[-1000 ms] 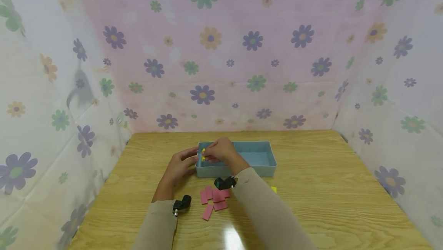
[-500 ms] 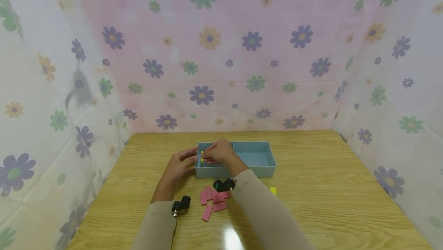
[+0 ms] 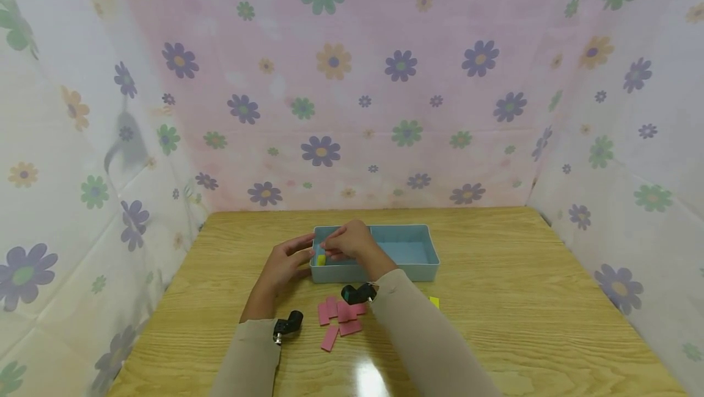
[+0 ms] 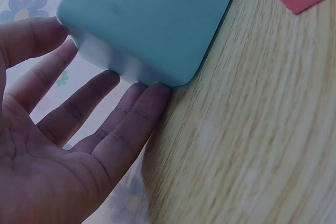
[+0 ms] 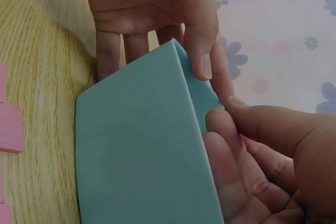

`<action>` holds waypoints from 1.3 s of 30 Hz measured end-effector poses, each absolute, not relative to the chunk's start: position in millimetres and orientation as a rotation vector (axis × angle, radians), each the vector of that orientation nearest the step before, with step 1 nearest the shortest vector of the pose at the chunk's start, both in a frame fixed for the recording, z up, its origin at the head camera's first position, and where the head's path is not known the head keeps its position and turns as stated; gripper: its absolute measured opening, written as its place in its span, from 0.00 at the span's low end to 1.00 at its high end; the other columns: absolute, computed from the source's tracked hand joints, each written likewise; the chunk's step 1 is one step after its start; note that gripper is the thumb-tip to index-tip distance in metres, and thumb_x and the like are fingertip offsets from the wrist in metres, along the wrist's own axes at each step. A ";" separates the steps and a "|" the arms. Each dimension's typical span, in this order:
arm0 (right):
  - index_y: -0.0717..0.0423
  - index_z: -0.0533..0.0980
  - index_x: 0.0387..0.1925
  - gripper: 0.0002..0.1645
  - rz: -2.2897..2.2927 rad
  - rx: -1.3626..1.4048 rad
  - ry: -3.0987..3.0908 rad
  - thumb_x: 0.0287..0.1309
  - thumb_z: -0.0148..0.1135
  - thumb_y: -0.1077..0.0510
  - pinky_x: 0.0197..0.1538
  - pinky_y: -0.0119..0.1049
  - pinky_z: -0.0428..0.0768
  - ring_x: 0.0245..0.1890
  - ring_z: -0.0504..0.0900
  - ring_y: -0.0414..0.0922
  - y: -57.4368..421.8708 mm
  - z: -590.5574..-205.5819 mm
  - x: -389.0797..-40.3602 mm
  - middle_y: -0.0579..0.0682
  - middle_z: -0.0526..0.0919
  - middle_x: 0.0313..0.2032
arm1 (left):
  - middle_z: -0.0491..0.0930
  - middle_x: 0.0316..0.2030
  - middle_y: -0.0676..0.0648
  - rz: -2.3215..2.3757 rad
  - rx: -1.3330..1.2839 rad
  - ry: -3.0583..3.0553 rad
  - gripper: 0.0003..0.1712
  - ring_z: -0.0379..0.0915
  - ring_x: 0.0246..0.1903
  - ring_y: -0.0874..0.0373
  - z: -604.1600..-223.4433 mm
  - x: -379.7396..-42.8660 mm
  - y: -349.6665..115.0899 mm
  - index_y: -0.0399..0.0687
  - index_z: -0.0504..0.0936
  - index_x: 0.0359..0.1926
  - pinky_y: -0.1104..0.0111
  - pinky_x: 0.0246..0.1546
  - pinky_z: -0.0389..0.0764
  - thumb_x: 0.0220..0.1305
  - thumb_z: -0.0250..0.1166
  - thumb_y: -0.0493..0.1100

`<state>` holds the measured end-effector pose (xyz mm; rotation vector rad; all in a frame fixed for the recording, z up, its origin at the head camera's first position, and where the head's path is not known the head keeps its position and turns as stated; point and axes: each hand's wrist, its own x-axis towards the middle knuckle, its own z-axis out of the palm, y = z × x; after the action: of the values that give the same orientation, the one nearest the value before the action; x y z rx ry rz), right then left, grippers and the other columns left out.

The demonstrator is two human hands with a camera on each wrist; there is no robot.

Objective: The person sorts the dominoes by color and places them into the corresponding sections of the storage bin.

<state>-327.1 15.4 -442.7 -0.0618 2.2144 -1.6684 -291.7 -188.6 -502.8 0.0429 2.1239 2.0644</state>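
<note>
The yellow block [image 3: 321, 259] is what has just changed: it stood against the right hand's fingertips half a second ago, and now it sits a little lower in the frame, in the near left corner of the blue box [image 3: 404, 272], seemingly clear of those fingertips. I take that to mean this block has been put down there, though whether it lies flat against the floor or leans on the wall is too small to tell. The right hand [image 3: 356, 242] hangs over the left compartment, just above the block, with its fingers bent and its thumb close to them in the right wrist view; nothing shows in that grip, but the fingers hide their own inner side, so I cannot tell whether it is wholly loose. The left hand [image 3: 283, 262] has its fingers spread and mostly straight, their tips touching the left end of the box, in the same place as a second ago; it seems to steady the box rather than grasp it. The compartment right of the divider [image 3: 371, 233] shows its bare bottom. Below the box, at the lower centre of the frame, pink pieces [image 3: 347, 311] lie loosely together on the surface [image 3: 522, 299], and another yellow piece [image 3: 434, 302] shows partly behind the right sleeve [image 3: 426, 336].
</note>
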 end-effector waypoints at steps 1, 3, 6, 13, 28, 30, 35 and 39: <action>0.60 0.88 0.34 0.05 -1.671 -0.065 2.211 0.59 0.75 0.61 0.41 0.43 0.90 0.35 0.91 0.52 15.7 -442.4 -326.9 0.55 0.90 0.32 | 0.74 0.70 0.45 2.063 0.041 2.127 0.24 0.76 0.65 0.43 -502.5 -291.3 -188.7 0.59 0.79 0.69 0.49 0.57 0.83 0.74 0.65 0.43; 0.60 0.88 0.34 0.05 -1.671 -0.077 2.205 0.59 0.75 0.61 0.41 0.43 0.90 0.33 0.91 0.50 16.4 -442.0 -326.5 0.55 0.90 0.32 | 0.74 0.70 0.45 2.062 0.038 2.130 0.24 0.76 0.65 0.44 -502.1 -290.9 -189.1 0.59 0.79 0.69 0.49 0.57 0.83 0.74 0.65 0.42; 0.60 0.89 0.34 0.05 -1.667 -0.094 2.199 0.60 0.75 0.61 0.44 0.46 0.90 0.35 0.91 0.52 17.3 -442.0 -326.2 0.56 0.91 0.33 | 0.74 0.70 0.45 2.055 0.037 2.138 0.24 0.76 0.66 0.44 -502.5 -290.9 -190.2 0.58 0.79 0.69 0.49 0.58 0.83 0.74 0.64 0.43; 0.60 0.89 0.37 0.06 -1.690 -0.117 2.192 0.60 0.74 0.60 0.48 0.50 0.89 0.36 0.91 0.51 23.6 -440.5 -323.7 0.63 0.90 0.42 | 0.73 0.71 0.44 2.053 0.049 2.126 0.24 0.75 0.66 0.42 -503.9 -291.5 -191.5 0.57 0.78 0.69 0.48 0.58 0.83 0.75 0.64 0.42; 0.57 0.88 0.43 0.13 -1.711 -0.229 2.153 0.59 0.77 0.54 0.50 0.53 0.88 0.36 0.91 0.48 52.1 -430.1 -315.1 0.57 0.91 0.40 | 0.70 0.73 0.43 2.029 0.019 2.152 0.26 0.71 0.69 0.42 -504.7 -285.9 -204.4 0.55 0.76 0.71 0.48 0.62 0.79 0.75 0.63 0.44; 0.57 0.88 0.45 0.15 -1.700 -0.240 2.162 0.60 0.77 0.53 0.50 0.52 0.88 0.37 0.91 0.49 62.4 -428.4 -313.2 0.58 0.90 0.42 | 0.70 0.73 0.43 2.035 0.022 2.140 0.26 0.72 0.69 0.42 -505.1 -288.0 -201.1 0.55 0.76 0.71 0.48 0.62 0.79 0.75 0.64 0.44; 0.59 0.85 0.52 0.22 -1.688 -0.275 2.155 0.60 0.76 0.51 0.52 0.52 0.87 0.44 0.90 0.55 86.1 -424.2 -306.9 0.59 0.89 0.46 | 0.71 0.72 0.43 2.052 0.011 2.124 0.26 0.73 0.67 0.42 -505.8 -292.3 -193.6 0.54 0.76 0.72 0.49 0.60 0.81 0.75 0.64 0.42; 0.58 0.85 0.53 0.23 -1.697 -0.267 2.144 0.60 0.76 0.51 0.52 0.52 0.87 0.49 0.88 0.60 103.3 -421.3 -301.1 0.56 0.89 0.46 | 0.71 0.72 0.43 2.063 0.025 2.110 0.27 0.74 0.67 0.41 -504.9 -294.4 -188.6 0.53 0.76 0.72 0.50 0.59 0.83 0.75 0.64 0.41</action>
<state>-301.1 103.3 -421.3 -0.2675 2.1439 -1.6973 -294.4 -188.6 -504.9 0.0248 2.1102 2.0633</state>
